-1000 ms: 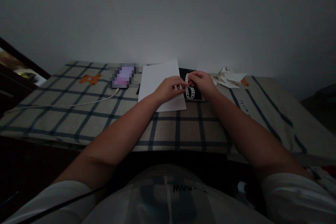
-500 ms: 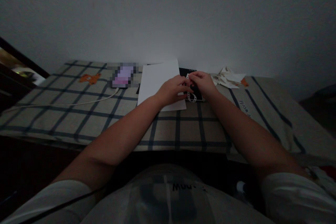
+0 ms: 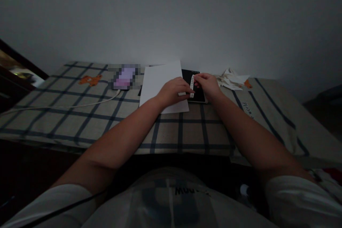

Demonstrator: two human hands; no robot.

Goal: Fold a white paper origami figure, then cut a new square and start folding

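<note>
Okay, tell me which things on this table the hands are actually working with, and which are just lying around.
In hand:
left hand
right hand
white perforated strip, pinched between both hands
black card under it
white sheet under the left hand

Lying about:
paper scraps
white cable
orange bear patch

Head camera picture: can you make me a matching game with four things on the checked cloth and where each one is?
Things:
1. white paper strip
2. white sheet
3. orange bear shape
4. crumpled paper scraps

Places:
A. far right, near the wall
B. under the left hand
C. pinched between both hands, over the black card
D. far left on the cloth

Pairs: 1-C, 2-B, 3-D, 4-A
</note>
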